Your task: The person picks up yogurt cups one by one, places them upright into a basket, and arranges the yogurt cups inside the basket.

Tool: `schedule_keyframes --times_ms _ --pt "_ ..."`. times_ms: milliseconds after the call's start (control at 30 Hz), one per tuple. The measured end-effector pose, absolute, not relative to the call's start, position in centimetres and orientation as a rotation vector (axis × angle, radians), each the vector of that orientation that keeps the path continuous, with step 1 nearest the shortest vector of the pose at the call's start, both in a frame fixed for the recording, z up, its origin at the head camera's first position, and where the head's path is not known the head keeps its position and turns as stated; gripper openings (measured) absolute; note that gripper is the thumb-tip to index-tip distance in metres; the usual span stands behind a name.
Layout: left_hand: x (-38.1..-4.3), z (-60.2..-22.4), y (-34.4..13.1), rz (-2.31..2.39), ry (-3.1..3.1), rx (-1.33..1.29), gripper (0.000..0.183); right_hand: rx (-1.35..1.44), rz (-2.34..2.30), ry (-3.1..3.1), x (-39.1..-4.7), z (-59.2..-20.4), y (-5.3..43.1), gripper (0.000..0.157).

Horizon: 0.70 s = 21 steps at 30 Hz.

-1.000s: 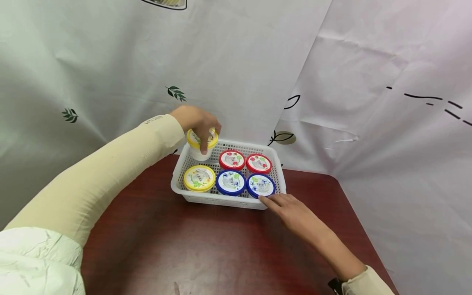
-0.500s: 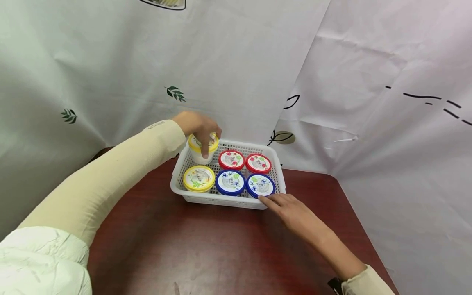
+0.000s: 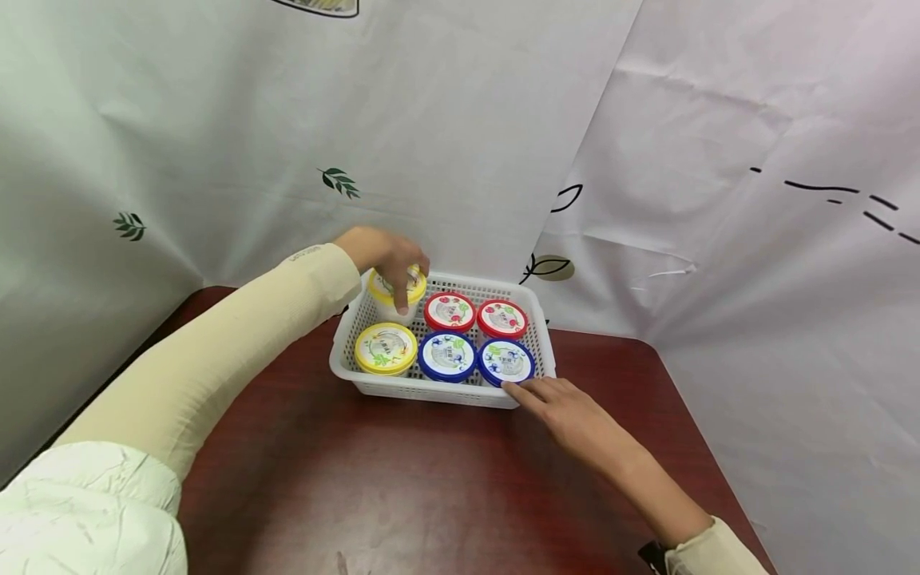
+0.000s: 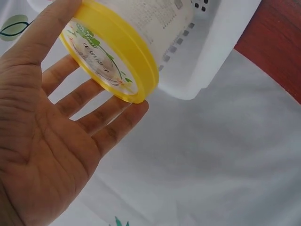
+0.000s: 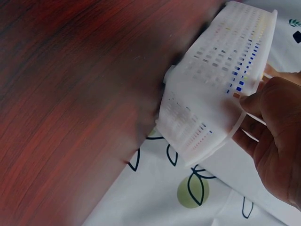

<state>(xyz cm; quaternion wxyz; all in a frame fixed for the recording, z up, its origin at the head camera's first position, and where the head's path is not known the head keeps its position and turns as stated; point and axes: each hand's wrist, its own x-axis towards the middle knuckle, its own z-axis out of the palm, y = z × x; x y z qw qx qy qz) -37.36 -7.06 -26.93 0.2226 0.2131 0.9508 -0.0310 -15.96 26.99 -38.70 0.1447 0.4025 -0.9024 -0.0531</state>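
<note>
At the back left corner of a white perforated basket (image 3: pixel 437 390), my left hand (image 3: pixel 384 252) grips a tub with a yellow lid (image 3: pixel 381 291), thumb on one side and fingers on the other. In the left wrist view the fingertips touch the rim of that lid (image 4: pixel 146 66). Inside the basket stand another yellow-lidded tub (image 3: pixel 386 348), two red-lidded tubs (image 3: pixel 450 311) and two blue-lidded tubs (image 3: pixel 448 356). My right hand (image 3: pixel 578 419) holds the basket's front right corner; in the right wrist view its thumb lies outside the wall (image 5: pixel 202 89) and its fingers go over the rim.
The basket stands on a dark red wooden table (image 3: pixel 402 487), near its back edge. A pale cloth (image 3: pixel 467 144) with leaf prints hangs close behind the basket and along the right side.
My left hand has lowered the yellow-lidded tub a little, deeper into the basket's back left corner. The right hand and the basket have stayed in place.
</note>
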Motion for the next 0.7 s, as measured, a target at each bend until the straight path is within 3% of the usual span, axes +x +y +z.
schedule_keyframes --times_ms 700 --pt "-37.3 -29.6 -6.8 0.002 2.583 0.588 0.098 1.146 -0.172 -2.609 -15.0 -38.3 27.6 0.067"
